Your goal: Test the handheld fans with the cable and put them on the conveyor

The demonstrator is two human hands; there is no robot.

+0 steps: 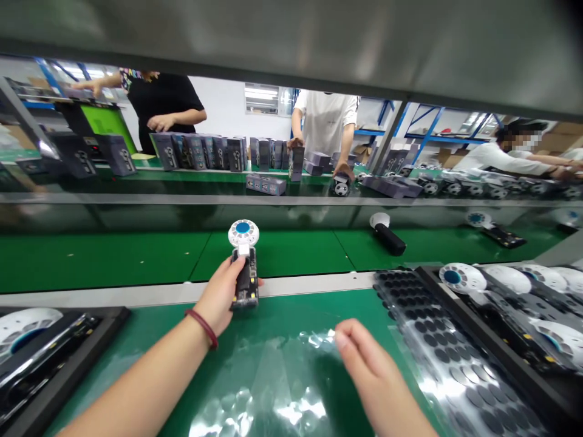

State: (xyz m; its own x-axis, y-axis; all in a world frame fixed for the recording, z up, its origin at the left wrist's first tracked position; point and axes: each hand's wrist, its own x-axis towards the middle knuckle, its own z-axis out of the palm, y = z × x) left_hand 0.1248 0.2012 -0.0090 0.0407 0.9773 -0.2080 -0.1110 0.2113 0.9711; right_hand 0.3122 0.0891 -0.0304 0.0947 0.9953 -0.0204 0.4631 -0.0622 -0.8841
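My left hand (pixel 223 294) is wrapped round the dark body of a device (pixel 243 233) with a white round head and a blue disc in its centre. Small yellow parts show on that body. It is held over the pale edge strip of the workbench, head pointing away from me. My right hand (pixel 368 364) hovers above the green mat (pixel 291 340), thumb and forefinger pressed together; whether anything small is between them, I cannot make out. To its right lies a clear sheet of round black stickers (pixel 441 340).
Black trays with similar devices stand at the left (pixel 113 315) and right (pixel 426 279). On the green conveyor belt (pixel 300 249) lie a device with a black body (pixel 387 237) and another (pixel 496 229). Beyond are boxes (pixel 266 184) and co-workers. A metal shelf (pixel 291 42) hangs overhead.
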